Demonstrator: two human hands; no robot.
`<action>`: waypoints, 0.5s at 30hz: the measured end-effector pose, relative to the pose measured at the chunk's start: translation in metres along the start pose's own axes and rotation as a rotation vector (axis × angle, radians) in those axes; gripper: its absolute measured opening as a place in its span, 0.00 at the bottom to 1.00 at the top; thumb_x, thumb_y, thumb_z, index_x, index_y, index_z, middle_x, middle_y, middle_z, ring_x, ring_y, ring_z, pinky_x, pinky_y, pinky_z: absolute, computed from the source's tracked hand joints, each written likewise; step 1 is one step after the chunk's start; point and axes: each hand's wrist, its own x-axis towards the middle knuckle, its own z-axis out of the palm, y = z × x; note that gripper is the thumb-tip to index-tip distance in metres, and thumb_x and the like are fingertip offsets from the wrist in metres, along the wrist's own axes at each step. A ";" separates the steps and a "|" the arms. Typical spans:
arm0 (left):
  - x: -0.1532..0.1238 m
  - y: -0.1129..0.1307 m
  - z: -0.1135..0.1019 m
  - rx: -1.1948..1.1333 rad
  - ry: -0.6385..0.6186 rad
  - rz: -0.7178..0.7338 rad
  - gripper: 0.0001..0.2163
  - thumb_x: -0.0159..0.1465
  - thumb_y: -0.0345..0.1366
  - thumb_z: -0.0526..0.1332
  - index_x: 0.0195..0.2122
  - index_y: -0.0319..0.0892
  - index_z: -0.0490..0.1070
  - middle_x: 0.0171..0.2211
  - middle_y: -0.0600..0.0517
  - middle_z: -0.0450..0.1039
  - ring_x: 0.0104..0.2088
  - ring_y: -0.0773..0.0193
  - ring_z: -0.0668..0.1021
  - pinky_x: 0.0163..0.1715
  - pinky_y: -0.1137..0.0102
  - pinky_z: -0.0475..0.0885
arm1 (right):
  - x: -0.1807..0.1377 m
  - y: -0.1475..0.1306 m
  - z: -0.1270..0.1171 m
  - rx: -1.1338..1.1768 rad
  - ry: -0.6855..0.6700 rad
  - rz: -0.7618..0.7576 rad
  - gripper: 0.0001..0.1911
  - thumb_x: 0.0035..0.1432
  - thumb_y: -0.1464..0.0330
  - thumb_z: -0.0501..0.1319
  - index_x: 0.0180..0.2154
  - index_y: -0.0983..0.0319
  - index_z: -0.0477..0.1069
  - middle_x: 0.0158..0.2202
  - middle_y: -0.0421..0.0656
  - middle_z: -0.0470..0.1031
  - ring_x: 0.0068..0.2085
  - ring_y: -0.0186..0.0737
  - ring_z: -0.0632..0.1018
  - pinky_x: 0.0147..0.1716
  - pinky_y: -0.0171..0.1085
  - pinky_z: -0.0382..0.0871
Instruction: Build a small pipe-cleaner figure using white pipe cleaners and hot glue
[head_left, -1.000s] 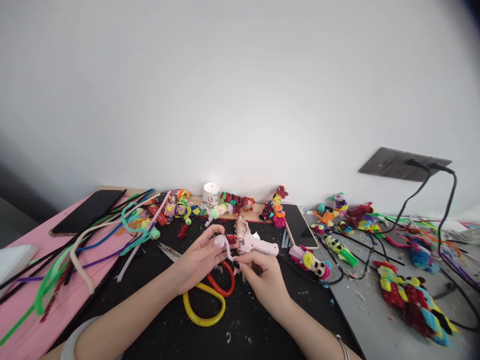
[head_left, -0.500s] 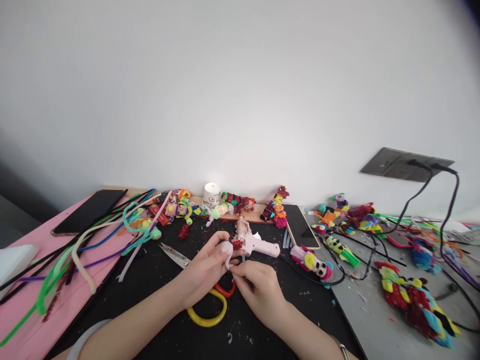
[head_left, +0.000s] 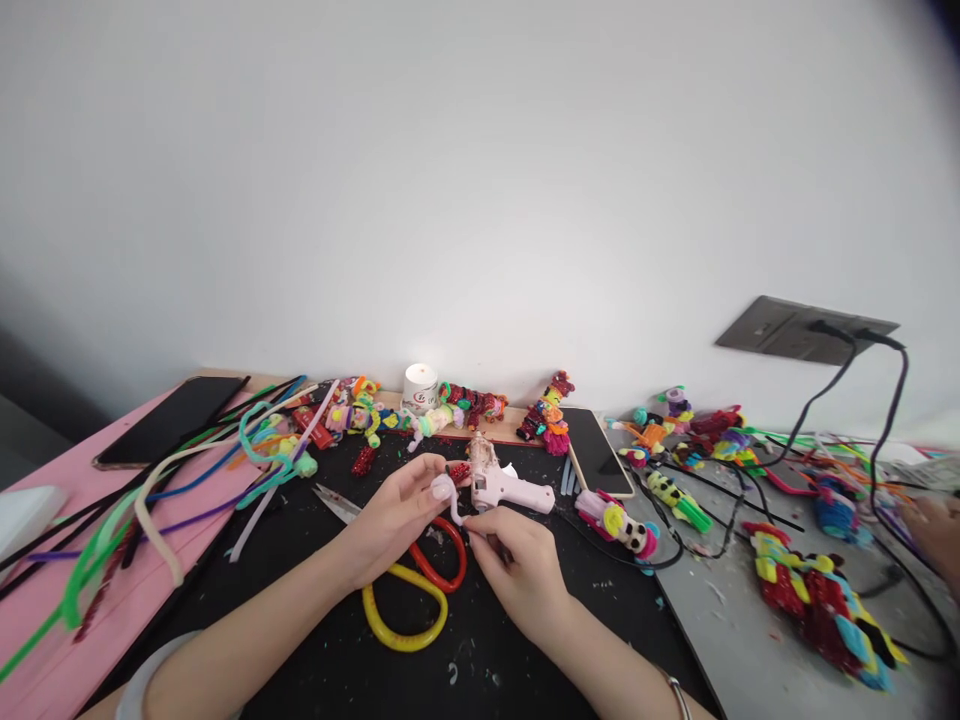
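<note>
My left hand (head_left: 401, 515) is closed on a pale lilac pipe cleaner (head_left: 454, 507), which curls over its thumb. A dark red fuzzy piece (head_left: 459, 471) shows by the left fingertips; whether they hold it, I cannot tell. Pinched in my right hand (head_left: 517, 565) is the loose end of the same pipe cleaner. Beneath the left hand lie scissors (head_left: 406, 608) with one yellow and one red handle loop, their blades partly covered. Just beyond both hands a pale pink glue gun (head_left: 517, 490) rests on the black mat (head_left: 525, 670).
Loose pipe cleaners (head_left: 161, 520) spread over the pink surface at left, near a phone (head_left: 169, 425). A paper cup (head_left: 421, 388) and several pipe-cleaner figures (head_left: 551, 415) line the back. Another phone (head_left: 596, 455), cords (head_left: 892, 430) and more figures (head_left: 825, 600) lie right. Another person's hand (head_left: 934, 532) is at the right edge.
My hands are slightly farther apart, and more of the lilac pipe cleaner's end shows between them. More of the scissors' handles is visible. Another person's hand has appeared at the right edge.
</note>
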 end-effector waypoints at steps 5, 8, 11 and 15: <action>0.000 0.001 0.000 0.035 -0.031 0.002 0.05 0.61 0.33 0.63 0.37 0.43 0.69 0.37 0.52 0.71 0.42 0.64 0.72 0.45 0.68 0.65 | 0.001 0.001 0.000 -0.005 -0.005 -0.003 0.07 0.59 0.75 0.57 0.35 0.62 0.74 0.28 0.42 0.77 0.27 0.36 0.76 0.29 0.33 0.72; -0.001 0.003 -0.001 0.025 -0.053 0.000 0.06 0.60 0.32 0.64 0.38 0.44 0.68 0.37 0.53 0.72 0.40 0.65 0.73 0.44 0.69 0.65 | 0.001 0.001 -0.001 -0.009 -0.006 0.003 0.08 0.59 0.75 0.57 0.35 0.62 0.74 0.29 0.43 0.78 0.28 0.37 0.77 0.30 0.34 0.73; -0.001 0.004 -0.001 0.024 -0.053 -0.001 0.09 0.61 0.30 0.63 0.41 0.45 0.68 0.39 0.52 0.73 0.44 0.64 0.73 0.46 0.69 0.64 | 0.001 0.003 -0.001 -0.015 -0.008 0.010 0.08 0.59 0.75 0.57 0.35 0.61 0.74 0.29 0.43 0.78 0.28 0.37 0.77 0.30 0.34 0.73; -0.001 0.004 -0.002 0.024 -0.030 -0.022 0.09 0.60 0.30 0.64 0.42 0.44 0.71 0.39 0.51 0.74 0.44 0.64 0.73 0.46 0.69 0.64 | 0.000 0.005 -0.001 -0.019 -0.003 0.008 0.08 0.59 0.75 0.57 0.35 0.60 0.74 0.29 0.42 0.78 0.28 0.37 0.77 0.31 0.34 0.73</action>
